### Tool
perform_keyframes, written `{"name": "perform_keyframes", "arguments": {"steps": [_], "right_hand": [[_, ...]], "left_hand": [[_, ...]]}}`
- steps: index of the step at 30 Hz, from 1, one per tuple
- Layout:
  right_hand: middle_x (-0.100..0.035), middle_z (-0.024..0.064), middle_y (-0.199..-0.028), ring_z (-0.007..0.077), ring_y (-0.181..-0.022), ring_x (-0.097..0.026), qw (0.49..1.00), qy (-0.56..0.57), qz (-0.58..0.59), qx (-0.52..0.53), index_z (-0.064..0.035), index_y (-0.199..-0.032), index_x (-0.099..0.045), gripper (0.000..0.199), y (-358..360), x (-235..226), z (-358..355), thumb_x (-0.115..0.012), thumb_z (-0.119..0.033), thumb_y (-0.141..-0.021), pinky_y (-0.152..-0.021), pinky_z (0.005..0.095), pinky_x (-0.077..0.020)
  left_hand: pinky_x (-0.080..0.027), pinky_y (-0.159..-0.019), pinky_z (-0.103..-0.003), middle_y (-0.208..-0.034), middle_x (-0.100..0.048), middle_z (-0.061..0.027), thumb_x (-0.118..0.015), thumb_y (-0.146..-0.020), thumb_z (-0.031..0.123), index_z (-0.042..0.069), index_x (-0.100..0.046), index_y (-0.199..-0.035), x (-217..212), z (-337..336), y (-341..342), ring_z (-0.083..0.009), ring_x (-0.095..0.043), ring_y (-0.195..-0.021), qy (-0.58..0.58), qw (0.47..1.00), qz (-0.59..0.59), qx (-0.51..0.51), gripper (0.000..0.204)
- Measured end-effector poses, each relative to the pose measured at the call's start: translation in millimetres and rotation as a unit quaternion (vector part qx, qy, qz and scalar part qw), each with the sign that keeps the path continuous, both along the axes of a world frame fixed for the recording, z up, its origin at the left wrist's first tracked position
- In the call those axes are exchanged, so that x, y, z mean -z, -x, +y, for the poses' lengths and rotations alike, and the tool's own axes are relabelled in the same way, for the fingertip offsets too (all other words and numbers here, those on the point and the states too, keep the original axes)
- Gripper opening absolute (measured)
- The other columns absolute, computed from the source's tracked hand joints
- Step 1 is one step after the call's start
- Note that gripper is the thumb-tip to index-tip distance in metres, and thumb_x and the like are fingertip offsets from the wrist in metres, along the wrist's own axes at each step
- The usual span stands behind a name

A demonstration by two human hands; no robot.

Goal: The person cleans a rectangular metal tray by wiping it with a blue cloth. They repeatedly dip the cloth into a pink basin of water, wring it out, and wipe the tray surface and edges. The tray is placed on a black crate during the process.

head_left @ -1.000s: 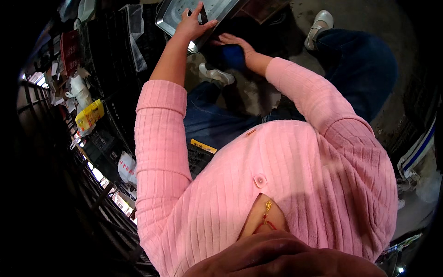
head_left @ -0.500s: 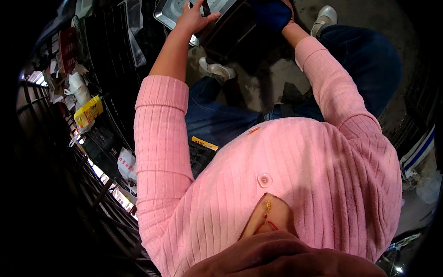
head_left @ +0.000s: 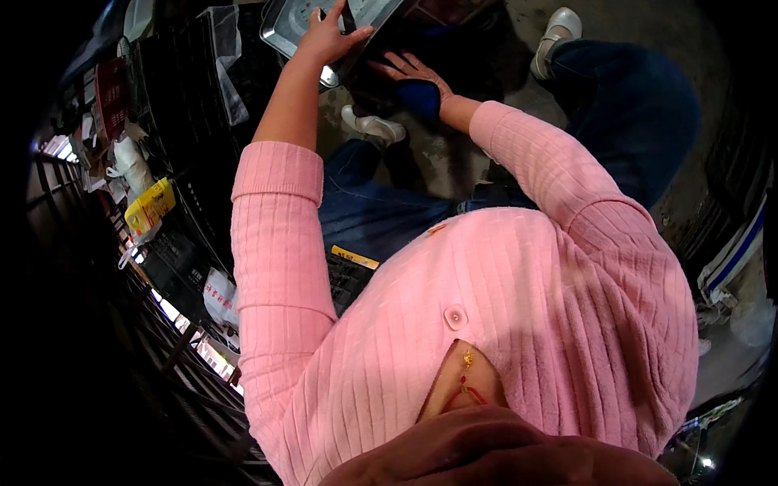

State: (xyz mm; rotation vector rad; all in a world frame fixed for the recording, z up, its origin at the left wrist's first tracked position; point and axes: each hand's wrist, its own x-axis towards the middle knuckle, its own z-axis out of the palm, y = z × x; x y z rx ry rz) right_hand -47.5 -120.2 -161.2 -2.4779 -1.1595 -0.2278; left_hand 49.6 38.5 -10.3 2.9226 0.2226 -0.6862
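Observation:
At the top, my left hand (head_left: 327, 36) reaches over the near edge of a shallow silver metal tray (head_left: 284, 28). Its thumb and fingers are around a dark strip-shaped thing (head_left: 348, 16), whose kind I cannot make out. My right hand (head_left: 417, 73) stretches leftward over a dark surface, fingers spread and flat. A piece of blue cloth (head_left: 420, 99) lies against the near side of its palm and wrist. Whether the cloth is partly under the palm is hidden in shadow. The two hands are apart, the right nearer to me.
Black stacked crates (head_left: 174, 97) stand along my left, with clear plastic sheeting (head_left: 225, 65) hanging there. A yellow packet (head_left: 150, 204) and a white bag (head_left: 220, 296) lie farther down. Both my white shoes (head_left: 559, 36) are on the floor. Clear plastic (head_left: 752, 324) lies at right.
My right hand has swung left and nearer, from the far right of the dark surface toward the tray, the blue cloth moving with it. My left hand stays at the tray.

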Motion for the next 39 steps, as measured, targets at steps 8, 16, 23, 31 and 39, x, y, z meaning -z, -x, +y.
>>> {"name": "perform_keyframes", "arguments": {"steps": [8,16,23,31,39], "right_hand": [[-0.045,0.001,-0.131,0.0195,-0.108,-0.047,0.985,-0.05,-0.053,0.158,-0.0182,-0.127,-0.047,0.048,-52.0,3.7,-59.2,-0.051,-0.027,-0.079,-0.089,0.0353,-0.039],[-0.035,0.0129,-0.141,0.0284,-0.133,-0.027,0.927,-0.034,0.026,0.372,-0.0048,-0.133,-0.039,0.048,-100.3,-7.0,-57.4,-0.039,-0.015,-0.086,-0.107,0.0402,-0.0259],[-0.041,0.0193,-0.134,0.0285,-0.13,-0.032,0.782,-0.359,0.259,0.439,0.0081,-0.13,-0.035,0.043,-123.6,-86.0,-74.4,-0.028,-0.012,-0.093,-0.109,0.036,-0.0229],[-0.041,0.0174,-0.134,0.0333,-0.133,-0.023,0.942,-0.087,0.064,0.317,-0.0013,-0.129,-0.042,0.047,-94.4,-46.6,-51.6,-0.038,-0.022,-0.087,-0.108,0.0457,-0.0213],[-0.037,0.0126,-0.139,0.0376,-0.135,-0.017,0.943,0.064,0.011,0.327,-0.0107,-0.13,-0.045,0.052,-141.9,-52.2,-63.4,-0.039,-0.037,-0.086,-0.109,0.0537,-0.0087]], "left_hand": [[-0.042,-0.095,-0.037,-0.14,-0.02,-0.0341,-0.074,-0.071,0.043,0.013,-0.022,-0.143,0.7,-1.9,-2.9,-0.0375,-0.052,-0.112,0.02,0.999,0.019,-0.019,0.094],[-0.039,-0.098,-0.037,-0.141,-0.017,-0.034,-0.073,-0.071,0.046,0.013,-0.022,-0.143,3.7,-0.2,-0.6,-0.039,-0.046,-0.118,-0.018,1.0,0.019,-0.016,0.094],[-0.033,-0.103,-0.039,-0.141,-0.018,-0.0346,-0.073,-0.071,0.046,0.014,-0.022,-0.143,5.9,1.6,1.3,-0.0427,-0.032,-0.127,-0.013,1.0,0.005,0.006,0.093],[-0.036,-0.099,-0.044,-0.142,-0.018,-0.0317,-0.06,-0.07,0.067,0.028,-0.019,-0.144,29.9,20.8,-0.1,-0.041,-0.034,-0.128,-0.023,0.999,-0.017,0.036,0.093],[-0.034,-0.099,-0.049,-0.142,-0.019,-0.0312,-0.06,-0.07,0.067,0.027,-0.019,-0.144,28.2,14.6,9.4,-0.0433,-0.034,-0.127,-0.052,0.997,-0.038,0.043,0.093]]}}
